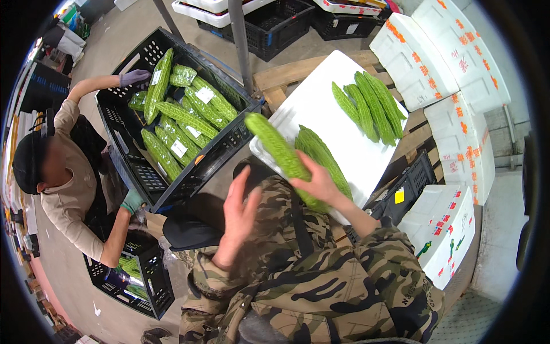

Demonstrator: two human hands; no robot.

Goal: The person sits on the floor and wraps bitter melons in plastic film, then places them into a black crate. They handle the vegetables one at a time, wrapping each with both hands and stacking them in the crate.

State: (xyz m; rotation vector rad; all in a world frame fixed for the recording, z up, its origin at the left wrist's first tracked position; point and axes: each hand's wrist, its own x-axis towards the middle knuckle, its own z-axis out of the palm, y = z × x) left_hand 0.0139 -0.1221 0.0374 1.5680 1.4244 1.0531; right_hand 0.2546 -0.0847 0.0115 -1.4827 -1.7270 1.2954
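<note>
A long green bitter melon is in the grip of my right hand, lifted above my lap. My left hand hangs to the left of it with fingers apart and nothing in them, slightly blurred. Under the held melon, more bitter melons lie along the near edge of a white foam board or lid. Several others rest side by side towards its far right. To the left, a black plastic crate holds several bitter melons, many wrapped in clear film with white labels.
A co-worker in gloves leans at the crate's left side, one gloved hand inside it. A lower black crate stands on the floor. White foam boxes are stacked at right. A metal post rises behind the crate, near a wooden pallet.
</note>
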